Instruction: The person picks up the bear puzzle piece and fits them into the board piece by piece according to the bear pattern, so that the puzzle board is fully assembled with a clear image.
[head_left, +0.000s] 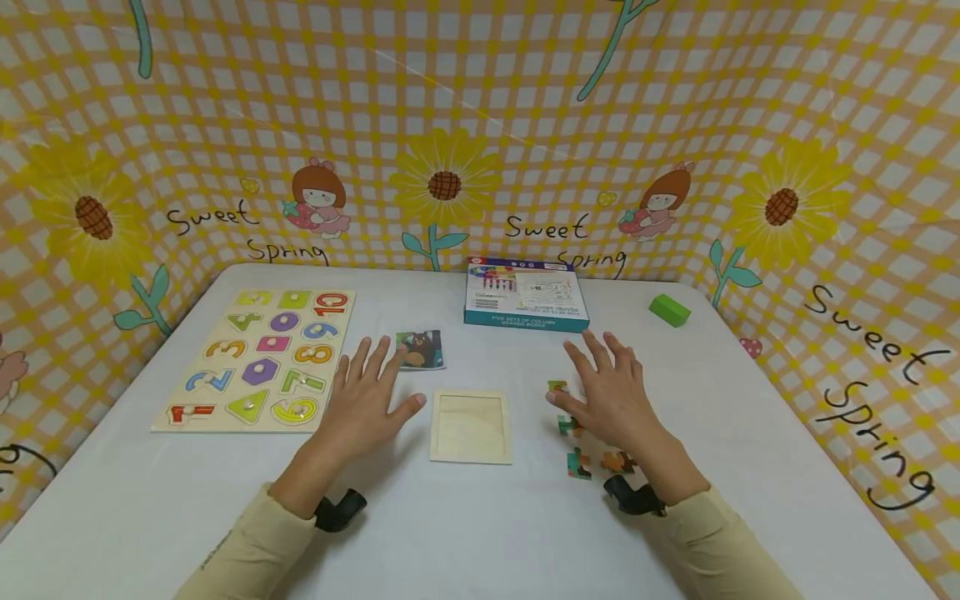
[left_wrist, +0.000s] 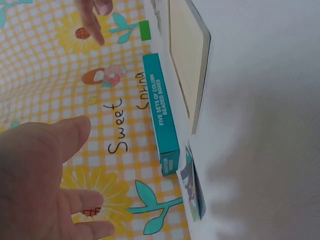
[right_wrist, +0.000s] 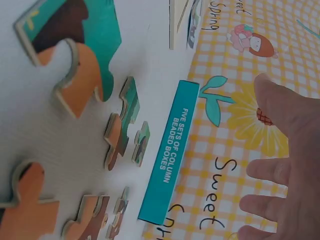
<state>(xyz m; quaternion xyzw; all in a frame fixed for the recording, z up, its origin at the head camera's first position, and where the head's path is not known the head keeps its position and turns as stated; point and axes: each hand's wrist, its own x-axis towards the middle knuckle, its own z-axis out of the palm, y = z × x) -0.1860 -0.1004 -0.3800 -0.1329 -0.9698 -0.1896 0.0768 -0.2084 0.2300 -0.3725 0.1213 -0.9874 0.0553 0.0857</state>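
My left hand (head_left: 367,406) hovers with spread fingers between the number board and a square wooden puzzle tray (head_left: 471,427), holding nothing. Just past its fingertips lies a small bear picture card (head_left: 422,350). My right hand (head_left: 611,392), also spread and holding nothing, hangs over several loose jigsaw pieces (head_left: 578,463) and hides part of them. In the right wrist view, a green, brown and orange jigsaw piece (right_wrist: 75,47) lies flat close to the camera, with others beyond it. The tray's recess shows bare wood, and it sits between the two hands.
On the left lies a number and shape board (head_left: 258,367) with knobbed pieces. A teal-edged beaded-boxes carton (head_left: 525,296) stands at the back, and a green block (head_left: 670,310) is at the back right. A checked cloth (head_left: 480,100) rises behind the white table (head_left: 480,533).
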